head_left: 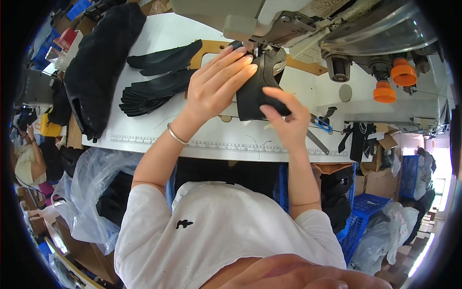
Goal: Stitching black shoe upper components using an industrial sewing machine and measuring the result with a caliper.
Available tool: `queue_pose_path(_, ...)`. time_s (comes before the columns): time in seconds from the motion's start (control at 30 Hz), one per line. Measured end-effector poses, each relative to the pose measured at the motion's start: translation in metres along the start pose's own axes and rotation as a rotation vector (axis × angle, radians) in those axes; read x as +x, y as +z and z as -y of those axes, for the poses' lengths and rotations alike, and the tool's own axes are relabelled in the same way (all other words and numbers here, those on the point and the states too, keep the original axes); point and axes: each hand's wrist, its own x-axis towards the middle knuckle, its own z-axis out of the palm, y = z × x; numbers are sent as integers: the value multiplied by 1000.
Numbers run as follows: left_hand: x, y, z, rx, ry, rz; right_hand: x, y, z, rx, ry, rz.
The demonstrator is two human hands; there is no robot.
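A black shoe upper piece (251, 98), partly of textured material, lies under the head of a sewing machine (262, 36). My left hand (211, 89) rests flat on its left side, fingers stretched out together toward the needle area. At the piece's lower right edge, my right hand (291, 115) grips it between thumb and fingers. The needle's tip is hidden behind my left fingertips and the machine parts. Left of my left hand, a fanned stack of black cut pieces (151, 92) lies on the white table (202, 132), with more black pieces (166, 59) behind it.
A dark cloth bundle (103, 67) covers the table's left end. Blue-handled scissors (320, 126) lie right of my right hand. A printed ruler strip (221, 145) runs along the front edge. Orange knobs (403, 72) hang at upper right. Blue crates (363, 216) stand lower right.
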Motion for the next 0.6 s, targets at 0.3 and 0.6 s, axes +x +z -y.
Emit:
queue_pose_path(0.3,-2,5,4,-102,-26,-87,-15,4,-5,70,-9,-13)
queue_pose_path(0.6,-4,10,13,-78,34,-88,-8,-2,-5,113,44,-28)
